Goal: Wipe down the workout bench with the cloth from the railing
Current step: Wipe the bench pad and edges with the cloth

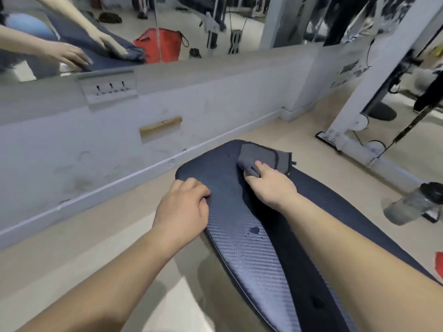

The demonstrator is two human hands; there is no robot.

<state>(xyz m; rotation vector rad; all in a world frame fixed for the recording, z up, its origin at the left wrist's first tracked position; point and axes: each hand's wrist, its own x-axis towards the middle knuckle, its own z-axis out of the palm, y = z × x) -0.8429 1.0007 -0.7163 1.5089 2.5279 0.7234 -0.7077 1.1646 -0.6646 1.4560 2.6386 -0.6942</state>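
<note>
The workout bench (259, 255) is a long dark blue pad with a woven texture, running from the lower right up to the middle of the head view. A grey cloth (263, 155) lies bunched on its far end. My right hand (271, 183) grips the near part of the cloth, fingers curled into the fabric, and holds it against the pad. My left hand (184, 207) rests on the pad's left edge with its fingers curled over the rim. A small tear (254, 230) shows in the pad's cover between my forearms.
A low white wall (96, 144) with a mirror (167, 29) above it runs along the left and shows my hands reflected. A white machine frame (374, 87) with cables stands at the right. A grey bottle (417, 202) lies on the floor to the right of the bench.
</note>
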